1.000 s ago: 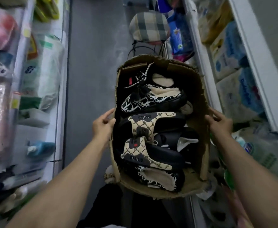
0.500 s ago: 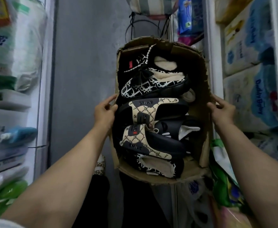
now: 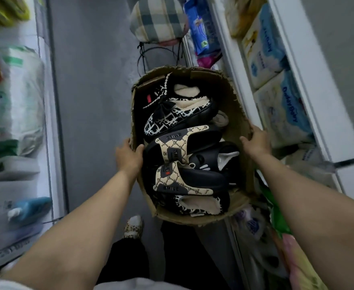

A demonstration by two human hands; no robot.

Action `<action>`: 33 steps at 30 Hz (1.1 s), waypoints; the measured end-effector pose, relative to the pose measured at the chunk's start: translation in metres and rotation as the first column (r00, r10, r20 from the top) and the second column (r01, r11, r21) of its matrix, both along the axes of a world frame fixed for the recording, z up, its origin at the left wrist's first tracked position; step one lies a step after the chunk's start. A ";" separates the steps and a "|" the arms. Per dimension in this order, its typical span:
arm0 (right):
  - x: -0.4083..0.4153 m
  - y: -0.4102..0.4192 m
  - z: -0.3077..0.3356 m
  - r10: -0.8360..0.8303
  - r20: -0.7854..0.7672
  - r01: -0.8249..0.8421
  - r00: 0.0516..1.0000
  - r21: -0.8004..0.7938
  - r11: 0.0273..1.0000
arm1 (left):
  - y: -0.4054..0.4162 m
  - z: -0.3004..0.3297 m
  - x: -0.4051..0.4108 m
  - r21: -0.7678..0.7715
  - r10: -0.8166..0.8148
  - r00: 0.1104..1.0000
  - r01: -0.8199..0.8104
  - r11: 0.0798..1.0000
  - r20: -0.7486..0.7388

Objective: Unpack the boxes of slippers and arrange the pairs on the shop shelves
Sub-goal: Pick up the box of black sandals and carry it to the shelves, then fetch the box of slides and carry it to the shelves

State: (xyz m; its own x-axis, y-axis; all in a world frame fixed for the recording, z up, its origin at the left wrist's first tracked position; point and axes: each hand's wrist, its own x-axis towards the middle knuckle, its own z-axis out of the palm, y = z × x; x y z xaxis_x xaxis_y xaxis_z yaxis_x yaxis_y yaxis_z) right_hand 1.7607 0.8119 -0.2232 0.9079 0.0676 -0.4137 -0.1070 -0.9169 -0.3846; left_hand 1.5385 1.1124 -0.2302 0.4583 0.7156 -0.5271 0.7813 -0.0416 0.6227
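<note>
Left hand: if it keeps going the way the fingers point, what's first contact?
Probably nothing new: the left hand already grips the cardboard box wall. Straight on, it follows that wall; depth unclear.

"SMILE" on slide strap (image 3: 173,188); "DaddyBaby" on pkg (image 3: 290,105).

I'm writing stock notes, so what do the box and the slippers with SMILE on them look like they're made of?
The box looks like plain brown cardboard: matte, with frayed, torn rims. The SMILE slippers seem to have smooth black rubber or foam soles with a dull sheen. Their beige patterned straps could be woven fabric or printed synthetic; I cannot tell which.
</note>
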 end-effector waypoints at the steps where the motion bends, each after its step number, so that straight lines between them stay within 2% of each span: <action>1: -0.010 0.000 0.010 0.023 0.007 -0.023 1.000 -0.052 0.998 | 0.000 0.007 0.004 0.039 -0.073 0.996 0.075 0.996 -0.049; 3: -0.030 -0.003 0.033 0.100 0.014 -0.097 0.995 -0.131 0.987 | -0.002 0.028 0.014 0.076 -0.252 0.962 0.261 0.962 -0.103; 5: -0.053 -0.005 0.064 0.182 0.010 -0.177 0.983 -0.182 0.967 | -0.013 0.058 0.025 0.108 -0.480 0.871 0.489 0.865 -0.099; 8: -0.092 -0.018 0.117 0.230 0.061 -0.212 0.971 -0.216 0.953 | -0.036 0.115 0.042 0.219 -0.751 0.655 0.748 0.627 -0.084; 12: -0.155 -0.046 0.195 0.130 0.190 -0.082 0.973 -0.243 0.967 | -0.072 0.192 0.054 0.397 -0.940 0.327 0.878 0.266 -0.094; 16: -0.229 -0.089 0.273 0.014 0.359 0.093 0.933 -0.277 0.956 | -0.123 0.270 0.037 0.589 -0.999 0.025 0.808 -0.005 -0.044; 21: -0.338 -0.147 0.355 -0.157 0.457 0.315 0.875 -0.294 0.902 | -0.210 0.348 -0.004 0.707 -0.964 -0.258 0.669 -0.227 -0.065; 29: -0.556 -0.221 0.412 -0.377 0.650 0.623 0.660 -0.194 0.757 | -0.336 0.404 -0.142 0.821 -0.803 -0.593 0.435 -0.371 -0.049; 33: -0.675 -0.249 0.421 -0.444 0.704 0.747 0.555 -0.187 0.638 | -0.400 0.414 -0.233 0.858 -0.705 -0.708 0.336 -0.388 -0.041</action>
State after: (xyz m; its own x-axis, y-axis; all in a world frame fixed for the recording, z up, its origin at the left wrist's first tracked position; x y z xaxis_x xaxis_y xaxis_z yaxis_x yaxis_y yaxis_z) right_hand 1.0853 0.5629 0.1974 0.7059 -0.6200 0.3425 -0.6036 -0.7796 -0.1672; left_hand 1.3051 0.7127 0.1834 0.2436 -0.9135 0.3257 -0.9539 -0.1649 0.2508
